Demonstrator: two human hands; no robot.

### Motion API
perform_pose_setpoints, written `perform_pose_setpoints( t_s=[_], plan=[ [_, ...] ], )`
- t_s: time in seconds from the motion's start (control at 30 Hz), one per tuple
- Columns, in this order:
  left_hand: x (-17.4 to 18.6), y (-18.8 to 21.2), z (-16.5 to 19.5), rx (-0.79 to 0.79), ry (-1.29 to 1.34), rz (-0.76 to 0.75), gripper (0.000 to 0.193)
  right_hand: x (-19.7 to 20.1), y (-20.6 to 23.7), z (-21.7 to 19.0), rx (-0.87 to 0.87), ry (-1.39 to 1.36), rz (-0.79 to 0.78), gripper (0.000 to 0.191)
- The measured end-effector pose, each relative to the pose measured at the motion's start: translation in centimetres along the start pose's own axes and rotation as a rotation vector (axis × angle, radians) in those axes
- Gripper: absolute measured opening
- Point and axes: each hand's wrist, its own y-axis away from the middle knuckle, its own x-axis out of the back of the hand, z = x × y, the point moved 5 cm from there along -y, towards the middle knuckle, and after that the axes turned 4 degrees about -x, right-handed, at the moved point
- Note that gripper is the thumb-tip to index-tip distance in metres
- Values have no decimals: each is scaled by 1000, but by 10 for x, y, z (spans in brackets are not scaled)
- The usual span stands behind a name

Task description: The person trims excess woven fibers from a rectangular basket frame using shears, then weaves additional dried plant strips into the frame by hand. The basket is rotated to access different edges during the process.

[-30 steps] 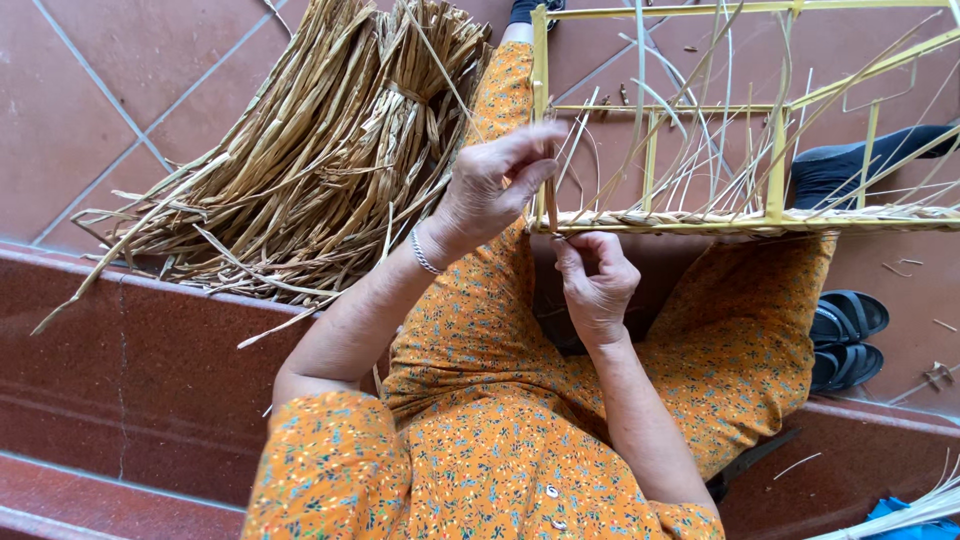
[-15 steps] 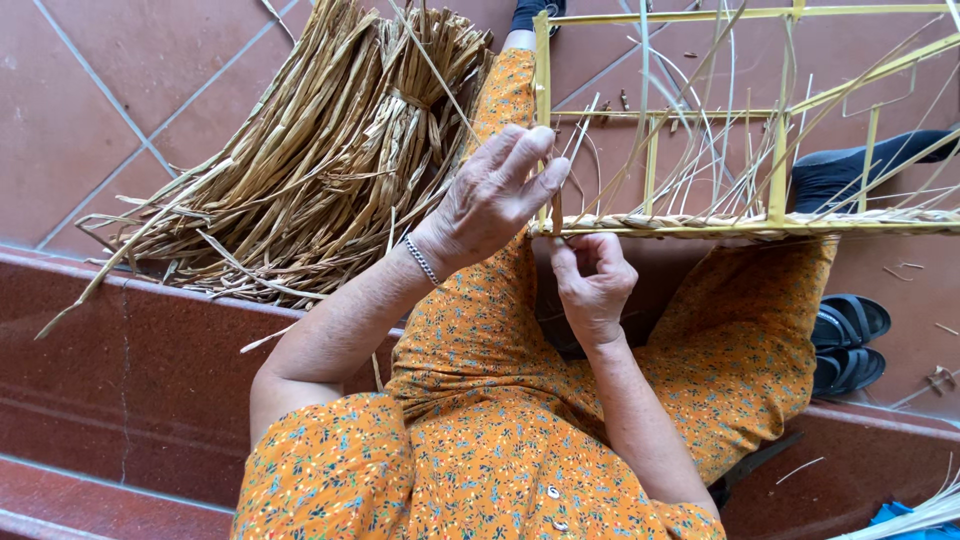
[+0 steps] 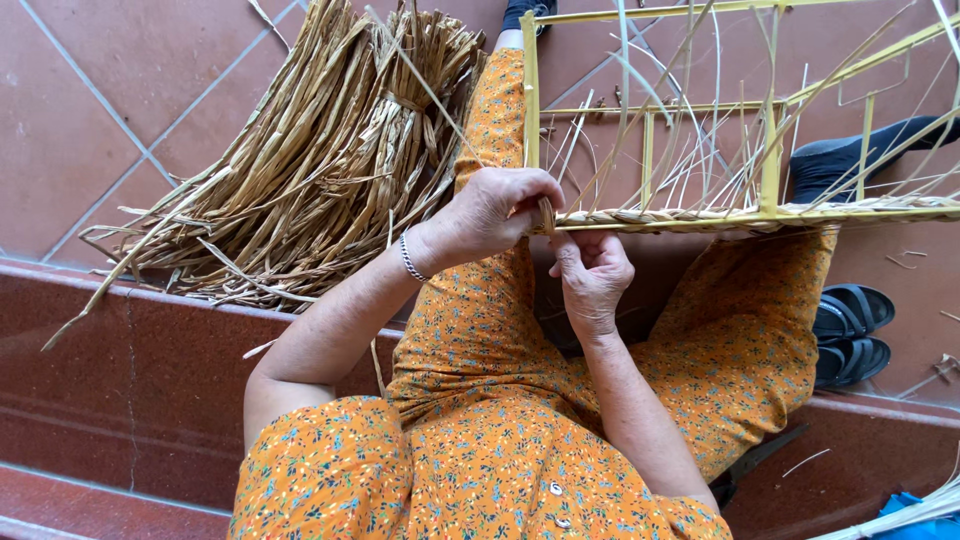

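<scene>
Straw strand (image 3: 547,214) pinched at yellow frame (image 3: 770,160) corner by left hand (image 3: 492,212), braided edge (image 3: 700,216) gripped from below by closed right hand (image 3: 592,275), dried straw bundle (image 3: 310,160) laid on tiled floor (image 3: 90,110) beside left arm

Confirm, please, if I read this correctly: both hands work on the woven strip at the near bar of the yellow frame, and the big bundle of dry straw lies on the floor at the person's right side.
Not quite. The head view shows the straw bundle at the person's left side. The rest holds: left hand and right hand work on the woven strip of the yellow frame.
</scene>
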Motion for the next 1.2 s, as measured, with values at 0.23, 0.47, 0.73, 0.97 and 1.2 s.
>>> perform_pose_setpoints(
  t_s=[0.23,0.47,0.73,0.97,1.2],
  plan=[
    [-4,-2,-11,206,-9,2,15,-4,5,-6,92,132,39,14],
    [-9,-10,-16,192,-112,-72,14,-7,6,-1,121,25,55,19],
    [-20,-23,-14,135,-185,-158,18,-5,7,7,134,-45,55,14],
    [-10,-11,-18,134,-79,-147,27,-8,15,-5,224,97,21,16],
    [-8,16,1,208,-7,-103,63,-8,16,-35,336,443,-13,14]
  ],
)
